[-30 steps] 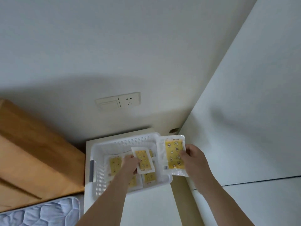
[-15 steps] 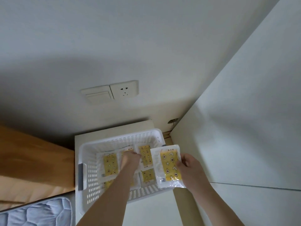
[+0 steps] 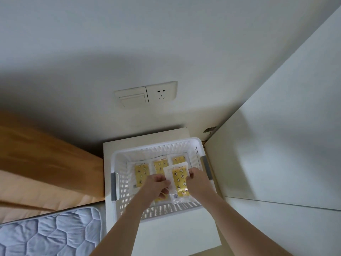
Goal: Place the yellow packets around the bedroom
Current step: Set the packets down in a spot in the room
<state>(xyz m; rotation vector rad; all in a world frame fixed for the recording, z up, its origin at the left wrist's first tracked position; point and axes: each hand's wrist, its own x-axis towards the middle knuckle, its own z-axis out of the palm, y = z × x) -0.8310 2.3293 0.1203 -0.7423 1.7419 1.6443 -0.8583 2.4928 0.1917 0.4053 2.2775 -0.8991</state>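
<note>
A white perforated basket (image 3: 120,183) with grey handles stands on a white bedside table (image 3: 177,235). Several yellow packets (image 3: 141,174) in clear wrappers lie flat on its bottom. One yellow packet (image 3: 180,180) is held upright over the basket between both hands. My left hand (image 3: 156,185) grips its left edge with curled fingers. My right hand (image 3: 197,179) pinches its right edge near the top. The packet's lower end sits just above the packets lying below.
A light switch (image 3: 132,99) and a wall socket (image 3: 161,94) sit on the wall above the table. A wooden headboard (image 3: 46,163) and a blue quilted mattress (image 3: 49,233) are at the left. A white wardrobe panel (image 3: 276,145) stands close on the right.
The packet in my right hand moved left from beside the basket to over its middle. My left hand let go of the smaller packet and took hold of the held packet's left edge.
</note>
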